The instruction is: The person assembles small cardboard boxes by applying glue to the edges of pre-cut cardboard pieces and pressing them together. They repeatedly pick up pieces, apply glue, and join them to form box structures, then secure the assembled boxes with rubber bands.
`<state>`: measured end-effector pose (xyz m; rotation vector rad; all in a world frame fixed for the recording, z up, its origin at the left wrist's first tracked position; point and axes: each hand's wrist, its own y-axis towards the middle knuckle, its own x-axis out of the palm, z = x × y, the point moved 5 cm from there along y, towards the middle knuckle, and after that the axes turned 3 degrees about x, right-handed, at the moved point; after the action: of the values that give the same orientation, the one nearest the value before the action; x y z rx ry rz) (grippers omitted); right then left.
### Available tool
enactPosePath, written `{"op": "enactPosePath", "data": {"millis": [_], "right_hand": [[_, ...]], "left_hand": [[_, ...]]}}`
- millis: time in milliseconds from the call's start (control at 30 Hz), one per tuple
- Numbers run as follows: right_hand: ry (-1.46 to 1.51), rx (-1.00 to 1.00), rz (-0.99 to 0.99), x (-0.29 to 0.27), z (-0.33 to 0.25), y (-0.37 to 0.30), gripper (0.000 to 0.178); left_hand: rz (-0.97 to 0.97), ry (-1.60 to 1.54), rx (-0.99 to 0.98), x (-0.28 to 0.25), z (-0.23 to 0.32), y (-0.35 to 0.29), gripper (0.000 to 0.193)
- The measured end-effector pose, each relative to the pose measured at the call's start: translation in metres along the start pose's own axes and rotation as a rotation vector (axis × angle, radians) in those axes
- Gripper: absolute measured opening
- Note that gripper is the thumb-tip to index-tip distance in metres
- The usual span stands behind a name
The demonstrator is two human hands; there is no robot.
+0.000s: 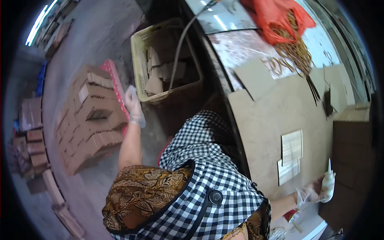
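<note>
In my right hand (318, 190), which wears a thin clear glove, is a squeeze bottle (328, 185) with a long pointed nozzle turned up; the fingers are wrapped round it. Close by on the worktop lie two small pale panels with fine stripes, one panel (292, 147) overlapping the other panel (288, 172). My left hand (133, 105), also gloved, reaches out left beside a pink edge with white spots (116, 86). That edge borders a large pile of folded brown cardboard pieces (90, 120). The left fingers are blurred, and whether they grip the edge is unclear.
A yellow plastic crate (138, 66) holding cardboard pieces stands on the floor left of the worktop (264, 124). Rubber bands (294, 52) spill from a red bag (276, 18) at the far end. A big brown box (352, 156) stands right; more boxes (34, 140) line the far left.
</note>
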<state>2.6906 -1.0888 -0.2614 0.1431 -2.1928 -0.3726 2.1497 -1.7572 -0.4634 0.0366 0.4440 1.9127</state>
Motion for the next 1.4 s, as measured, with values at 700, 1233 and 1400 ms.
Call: {"op": "enactPosePath", "data": {"millis": [700, 1233, 1400], "right_hand": [[-0.525, -0.232, -0.516, 0.274, 0.092, -0.109, 0.019], [-0.704, -0.425, -0.810, 0.248, 0.103, -0.098, 0.027], [-0.363, 0.132, -0.571, 0.157, 0.108, -0.029, 0.042]], "left_hand": [[0.444, 1.047, -0.399, -0.304, -0.022, 0.034, 0.106], [0.730, -0.451, -1.053, -0.330, -0.120, -0.022, 0.096], [0.648, -0.457, -0.956, -0.347, -0.073, -0.030, 0.075]]}}
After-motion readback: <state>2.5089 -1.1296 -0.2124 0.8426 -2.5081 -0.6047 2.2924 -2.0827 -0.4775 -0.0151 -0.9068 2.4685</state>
